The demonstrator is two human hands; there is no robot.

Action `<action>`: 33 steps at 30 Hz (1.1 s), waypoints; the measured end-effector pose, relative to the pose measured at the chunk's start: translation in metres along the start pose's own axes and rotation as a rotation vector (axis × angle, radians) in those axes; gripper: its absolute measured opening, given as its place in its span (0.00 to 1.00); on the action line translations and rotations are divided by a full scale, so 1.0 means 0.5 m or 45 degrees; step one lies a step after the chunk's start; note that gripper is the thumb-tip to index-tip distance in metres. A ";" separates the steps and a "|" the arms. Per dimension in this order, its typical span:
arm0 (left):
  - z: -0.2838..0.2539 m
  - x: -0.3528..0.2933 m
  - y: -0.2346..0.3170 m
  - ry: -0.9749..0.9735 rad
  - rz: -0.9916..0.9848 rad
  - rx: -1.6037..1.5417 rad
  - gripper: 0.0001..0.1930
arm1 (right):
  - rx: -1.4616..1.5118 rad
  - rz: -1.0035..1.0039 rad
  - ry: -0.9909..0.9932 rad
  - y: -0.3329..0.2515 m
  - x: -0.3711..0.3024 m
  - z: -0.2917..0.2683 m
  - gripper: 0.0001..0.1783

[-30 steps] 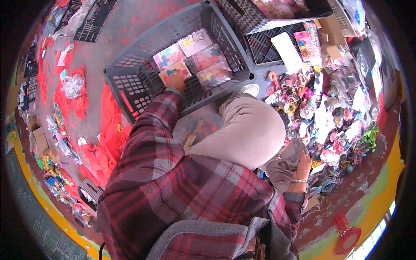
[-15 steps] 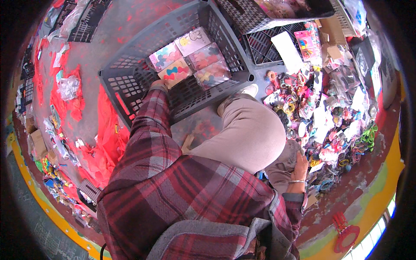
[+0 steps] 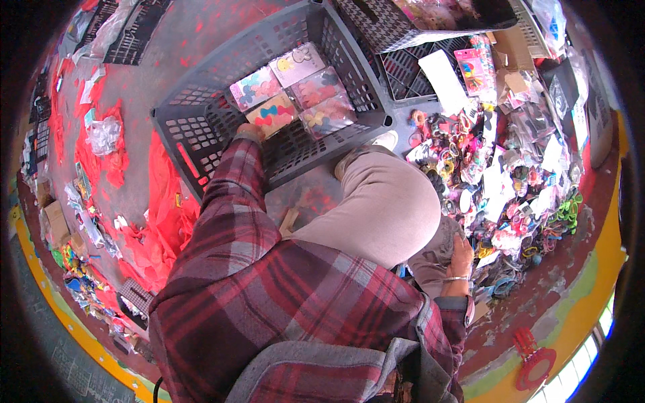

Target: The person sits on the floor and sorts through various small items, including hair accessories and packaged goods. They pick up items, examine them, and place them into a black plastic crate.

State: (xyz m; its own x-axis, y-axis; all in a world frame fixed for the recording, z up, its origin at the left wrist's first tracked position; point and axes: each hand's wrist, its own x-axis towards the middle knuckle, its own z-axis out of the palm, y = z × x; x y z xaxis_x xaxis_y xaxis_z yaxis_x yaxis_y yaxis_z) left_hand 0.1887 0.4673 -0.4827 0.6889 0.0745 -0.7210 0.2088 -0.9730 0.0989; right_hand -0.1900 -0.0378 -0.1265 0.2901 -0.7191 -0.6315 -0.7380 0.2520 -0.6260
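Note:
My left hand (image 3: pixel 251 130) reaches down into a grey plastic crate (image 3: pixel 282 176), its fingers closed at the near left corner of a tan card with red and dark bow-shaped pieces (image 3: pixel 272 115). Beside that card lie a card with pale blue and pink bows (image 3: pixel 255 88), a pink card with a yellow figure (image 3: pixel 295 64), and two clear-wrapped packs of bows, one upper (image 3: pixel 318 88) and one lower (image 3: pixel 328 115). My right hand (image 3: pixel 461 260), with a bracelet at the wrist, rests flat against my lower right leg, fingers stretched out.
A large heap of hair ties and small packs (image 3: pixel 510 181) covers the floor at right. Beyond it stand a black-and-white patterned box (image 3: pixel 396 30) and a black crate (image 3: pixel 410 70). Red plastic sheeting (image 3: pixel 168 221) and scattered scraps lie at left. My bent knee (image 3: pixel 396 208) is close to the crate.

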 end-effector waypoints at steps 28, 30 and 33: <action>-0.225 -0.096 0.119 0.057 0.773 1.105 0.16 | -1.684 -1.447 -0.633 0.071 -0.021 0.055 0.16; -0.282 -0.188 0.211 0.242 0.861 1.205 0.15 | -1.912 -1.245 -1.051 0.097 -0.031 0.098 0.15; -0.331 -0.243 0.285 0.401 0.935 0.369 0.14 | -1.514 -0.691 -0.936 0.205 -0.053 0.155 0.23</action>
State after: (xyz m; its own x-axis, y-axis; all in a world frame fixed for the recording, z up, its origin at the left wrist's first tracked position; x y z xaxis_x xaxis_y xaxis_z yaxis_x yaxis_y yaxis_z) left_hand 0.2494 0.3559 -0.2676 0.7502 -0.5822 -0.3135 -0.5233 -0.8125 0.2568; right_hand -0.2259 0.0571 -0.2093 0.6505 0.0182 -0.7593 -0.3893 -0.8504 -0.3539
